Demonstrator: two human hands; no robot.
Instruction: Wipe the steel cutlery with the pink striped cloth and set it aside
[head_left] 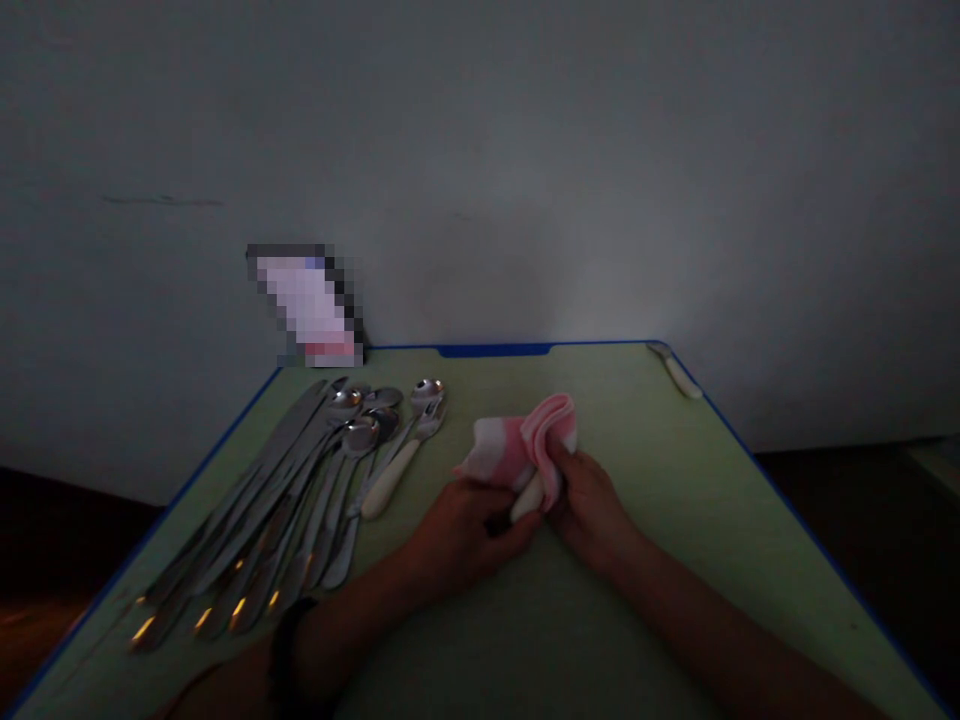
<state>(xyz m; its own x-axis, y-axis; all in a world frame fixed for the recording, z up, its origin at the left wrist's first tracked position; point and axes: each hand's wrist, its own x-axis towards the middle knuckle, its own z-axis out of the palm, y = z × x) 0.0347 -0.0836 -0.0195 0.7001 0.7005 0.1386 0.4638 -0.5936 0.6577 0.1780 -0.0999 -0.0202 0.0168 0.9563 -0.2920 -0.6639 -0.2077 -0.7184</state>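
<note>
A pink and white cloth (517,447) is bunched at the middle of the green table (645,520), wrapped round a piece of cutlery whose white handle (527,498) pokes out below. My left hand (469,530) is closed on that white handle. My right hand (589,505) is closed on the cloth's right side, pressing it round the hidden metal end. Both hands rest on the table, almost touching.
To the left lies a row of several metal knives (247,510) and spoons (360,440), one with a white handle (388,478). Another white-handled piece (679,372) lies at the far right corner. A blurred object (311,305) stands at the far left corner against the wall.
</note>
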